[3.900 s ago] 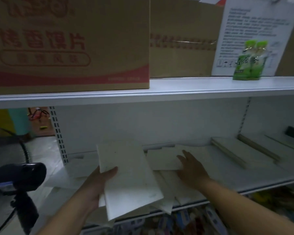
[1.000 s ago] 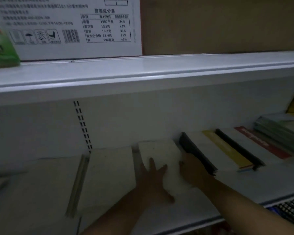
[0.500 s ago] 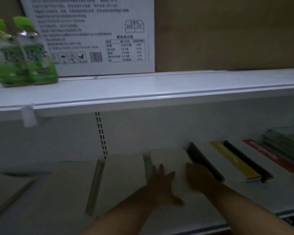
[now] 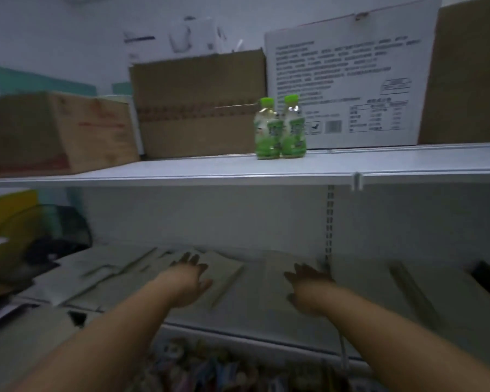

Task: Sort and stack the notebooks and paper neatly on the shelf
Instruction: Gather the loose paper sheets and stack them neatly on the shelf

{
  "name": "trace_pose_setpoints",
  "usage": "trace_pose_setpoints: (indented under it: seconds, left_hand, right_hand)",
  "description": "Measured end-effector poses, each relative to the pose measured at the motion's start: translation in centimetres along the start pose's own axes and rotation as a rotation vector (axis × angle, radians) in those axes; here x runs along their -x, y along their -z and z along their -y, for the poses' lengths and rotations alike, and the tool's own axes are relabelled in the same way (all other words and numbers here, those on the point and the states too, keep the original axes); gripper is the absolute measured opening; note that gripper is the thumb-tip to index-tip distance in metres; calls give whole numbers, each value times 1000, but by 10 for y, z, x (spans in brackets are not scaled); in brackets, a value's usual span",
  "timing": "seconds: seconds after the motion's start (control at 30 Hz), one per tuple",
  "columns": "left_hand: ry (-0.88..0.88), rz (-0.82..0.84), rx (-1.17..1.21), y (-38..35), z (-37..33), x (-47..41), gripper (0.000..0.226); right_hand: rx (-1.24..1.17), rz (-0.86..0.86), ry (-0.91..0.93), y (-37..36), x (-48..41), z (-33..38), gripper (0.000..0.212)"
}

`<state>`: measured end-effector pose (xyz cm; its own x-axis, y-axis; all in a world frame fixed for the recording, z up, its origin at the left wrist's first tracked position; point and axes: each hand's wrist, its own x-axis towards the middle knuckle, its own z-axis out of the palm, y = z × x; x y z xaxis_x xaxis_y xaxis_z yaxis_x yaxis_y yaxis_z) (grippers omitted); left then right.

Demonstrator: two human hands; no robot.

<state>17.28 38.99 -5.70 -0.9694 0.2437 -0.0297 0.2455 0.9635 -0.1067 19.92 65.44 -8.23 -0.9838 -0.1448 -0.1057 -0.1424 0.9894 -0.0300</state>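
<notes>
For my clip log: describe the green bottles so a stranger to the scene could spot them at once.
Find the white upper shelf running across the frame. Near its middle, before the white printed carton, two small bottles stand upright side by side. They alone are bright green beside brown boxes and that white carton.

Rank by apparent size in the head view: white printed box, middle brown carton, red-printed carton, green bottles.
Largest: white printed box
Next: middle brown carton and red-printed carton, too alike to rank; latter cropped
Smallest: green bottles
</notes>
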Motion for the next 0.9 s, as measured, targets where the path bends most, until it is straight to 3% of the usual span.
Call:
trace_pose_setpoints:
  seconds: [0.23,0.47,0.67,0.9]
  left_hand:
    - [165,14,147,-19,122,93,60]
    - [99,-10,301,-37,165,116,58]
    - [14,-46,273,-32,176,70,54]
    - [-31,349,276,-52,218,14,46]
  right_hand:
    - [-13,5,227,-14,-16,170,52]
    - [7,9,153,-29,-55,212,47]
    - [-40,-88,105,-27,-121,243,48]
    - [-21,-21,46,-32,-190,262,45]
